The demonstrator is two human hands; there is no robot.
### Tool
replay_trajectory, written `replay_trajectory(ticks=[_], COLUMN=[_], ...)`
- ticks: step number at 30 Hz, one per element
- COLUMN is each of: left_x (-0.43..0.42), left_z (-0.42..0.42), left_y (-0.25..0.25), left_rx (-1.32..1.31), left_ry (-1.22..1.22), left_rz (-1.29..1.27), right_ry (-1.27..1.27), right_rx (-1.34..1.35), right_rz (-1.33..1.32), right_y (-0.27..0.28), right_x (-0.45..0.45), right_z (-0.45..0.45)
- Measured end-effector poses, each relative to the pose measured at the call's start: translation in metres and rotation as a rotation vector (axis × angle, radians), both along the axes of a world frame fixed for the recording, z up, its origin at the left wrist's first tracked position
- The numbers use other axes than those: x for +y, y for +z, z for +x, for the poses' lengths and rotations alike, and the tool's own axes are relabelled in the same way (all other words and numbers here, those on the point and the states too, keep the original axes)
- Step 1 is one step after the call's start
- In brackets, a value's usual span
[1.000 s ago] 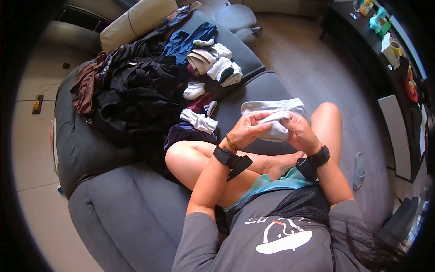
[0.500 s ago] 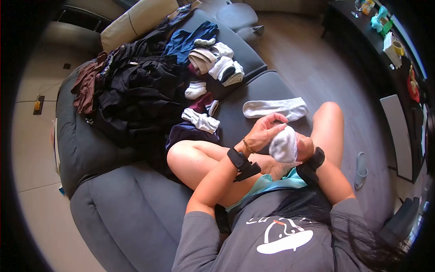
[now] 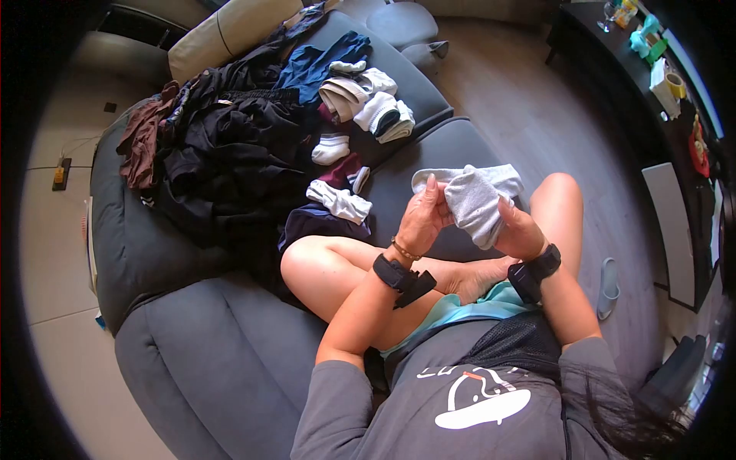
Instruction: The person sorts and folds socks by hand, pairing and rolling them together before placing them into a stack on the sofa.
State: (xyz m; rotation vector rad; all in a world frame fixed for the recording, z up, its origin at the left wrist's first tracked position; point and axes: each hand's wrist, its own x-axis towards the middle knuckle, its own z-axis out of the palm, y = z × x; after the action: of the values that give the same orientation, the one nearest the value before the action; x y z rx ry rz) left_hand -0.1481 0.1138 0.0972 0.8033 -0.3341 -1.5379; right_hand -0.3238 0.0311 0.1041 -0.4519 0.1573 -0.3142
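A light grey sock is stretched between my two hands above my crossed legs. My left hand pinches its left edge, thumb up. At the opposite edge, my right hand grips the fabric with the thumb on top. Just behind lies a second light grey sock, flat on the dark grey sofa seat and partly covered by the held one. To the left of my hands, a white sock bundle rests on dark navy cloth.
Several rolled socks sit farther back on the sofa, with another white sock roll nearer. A heap of black clothes spreads to the left, beside a brown garment and blue cloth. A slipper lies on the floor.
My hands have moved slightly forward and apart. The sock, bunched with its white side outward before, now shows its grey side and hangs more open. The sock behind stays put.
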Motion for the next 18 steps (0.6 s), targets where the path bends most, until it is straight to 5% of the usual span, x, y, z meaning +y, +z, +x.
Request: replay_trajectory(ticks=[5, 8, 18], left_x=[0.002, 0.004, 0.005], left_z=[0.003, 0.001, 0.001], left_y=[-0.007, -0.001, -0.018], left_rx=[-0.056, 0.134, -0.15], left_ry=[-0.001, -0.061, -0.055], left_rz=[0.012, 0.069, -0.043], right_ry=[-0.02, -0.056, -0.244], right_rx=[0.101, 0.146, 0.265], right_rz=[-0.077, -0.191, -0.401], right_y=[-0.002, -0.001, -0.002], right_x=[-0.003, -0.004, -0.004], right_z=[0.001, 0.004, 0.007])
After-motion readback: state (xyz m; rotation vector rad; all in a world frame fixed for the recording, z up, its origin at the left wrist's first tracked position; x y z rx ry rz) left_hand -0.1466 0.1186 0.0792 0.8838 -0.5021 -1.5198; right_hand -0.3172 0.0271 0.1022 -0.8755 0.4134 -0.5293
